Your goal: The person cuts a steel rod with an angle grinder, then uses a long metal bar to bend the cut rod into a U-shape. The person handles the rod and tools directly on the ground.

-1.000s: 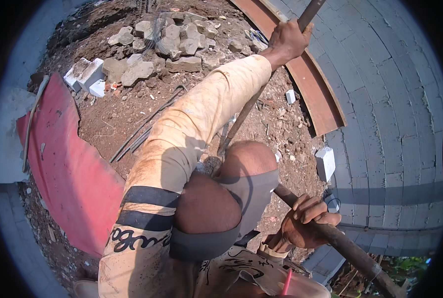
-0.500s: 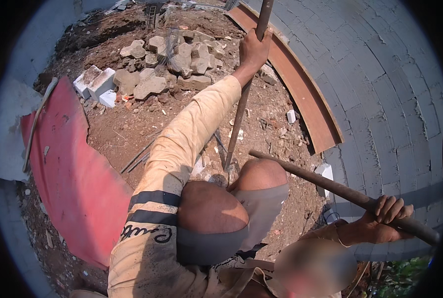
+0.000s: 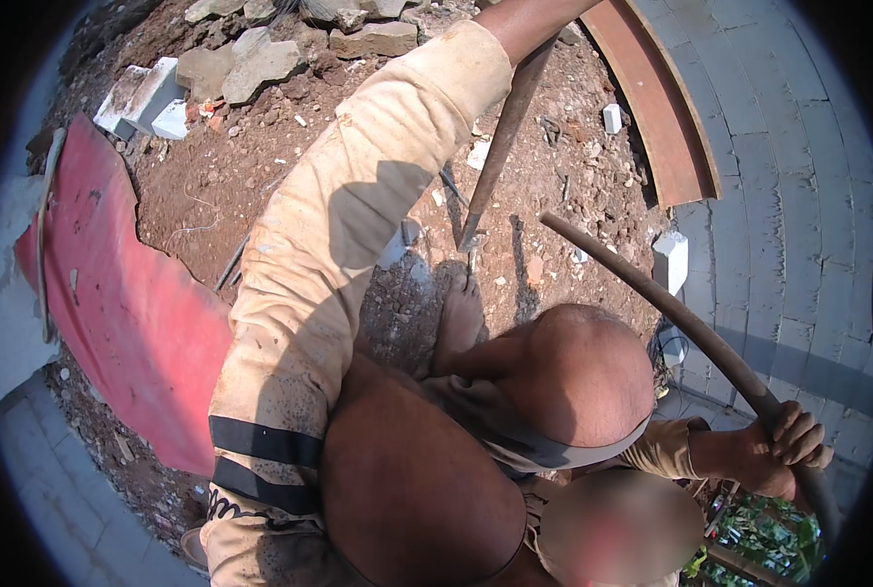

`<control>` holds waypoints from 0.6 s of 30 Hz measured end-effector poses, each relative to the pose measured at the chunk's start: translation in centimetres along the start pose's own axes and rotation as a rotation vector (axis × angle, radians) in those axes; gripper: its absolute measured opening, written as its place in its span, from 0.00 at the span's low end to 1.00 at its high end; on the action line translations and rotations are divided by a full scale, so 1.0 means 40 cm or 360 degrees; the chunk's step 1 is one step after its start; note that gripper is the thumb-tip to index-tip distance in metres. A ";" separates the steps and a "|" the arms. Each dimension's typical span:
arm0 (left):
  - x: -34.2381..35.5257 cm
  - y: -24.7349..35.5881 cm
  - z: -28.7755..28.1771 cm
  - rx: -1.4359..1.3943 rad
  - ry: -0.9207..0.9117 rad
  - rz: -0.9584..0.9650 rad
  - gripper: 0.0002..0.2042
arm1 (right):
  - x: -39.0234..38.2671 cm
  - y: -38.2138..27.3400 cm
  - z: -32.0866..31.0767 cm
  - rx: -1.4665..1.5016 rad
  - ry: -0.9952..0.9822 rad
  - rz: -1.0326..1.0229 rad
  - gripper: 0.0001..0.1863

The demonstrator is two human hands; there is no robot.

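Note:
My left arm in a beige sleeve (image 3: 358, 186) stretches up across the view, and my left hand lies beyond the top edge. Beside that forearm a rusty metal bar (image 3: 507, 137) slants down, its lower end just above the ground in front of my bare foot (image 3: 459, 318). Low on the right, my right hand (image 3: 793, 452) is closed with its fingers wrapped round a second long brown bar (image 3: 686, 318). That bar points up and left, its free end over the soil. My bent knees (image 3: 588, 367) are below it.
A red sheet (image 3: 113, 303) lies on the left with a thin pole (image 3: 45, 235) along it. Broken paving blocks (image 3: 260, 64) and white blocks (image 3: 148, 98) lie at the far left. On the right, a brown channel-shaped board (image 3: 666, 108) rests beside a grey block wall (image 3: 788, 196).
The view has tipped downward, and my left hand has passed out of the top. My knees appear larger and lower. The right-hand bar's free end has shifted up and right in view.

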State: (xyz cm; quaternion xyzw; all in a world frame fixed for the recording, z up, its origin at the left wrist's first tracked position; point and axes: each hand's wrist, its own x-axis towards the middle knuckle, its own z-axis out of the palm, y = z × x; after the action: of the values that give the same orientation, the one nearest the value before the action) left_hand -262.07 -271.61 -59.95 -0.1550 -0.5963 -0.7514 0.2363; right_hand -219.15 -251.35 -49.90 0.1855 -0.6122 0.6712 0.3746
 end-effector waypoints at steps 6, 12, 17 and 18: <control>-0.003 0.022 -0.001 -0.0008 -0.0048 -0.0055 0.22 | 0.009 0.082 0.014 0.0071 -0.0125 0.0105 0.37; 0.006 0.016 -0.003 0.0089 -0.0177 -0.0091 0.18 | 0.027 0.073 -0.011 -0.0383 0.0247 0.0085 0.38; 0.054 -0.056 -0.117 0.0225 -0.0193 -0.0341 0.23 | 0.101 0.109 -0.122 -0.0551 0.0246 0.0561 0.32; 0.079 -0.071 -0.170 0.0261 -0.0247 -0.0374 0.24 | 0.096 0.140 -0.146 -0.0629 0.0289 0.0690 0.30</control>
State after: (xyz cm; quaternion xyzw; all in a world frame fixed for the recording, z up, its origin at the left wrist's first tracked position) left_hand -265.94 -278.25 -62.30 -0.1218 -0.6860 -0.7085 0.1118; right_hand -224.51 -244.51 -52.04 -0.0867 -0.7202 0.6171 0.3048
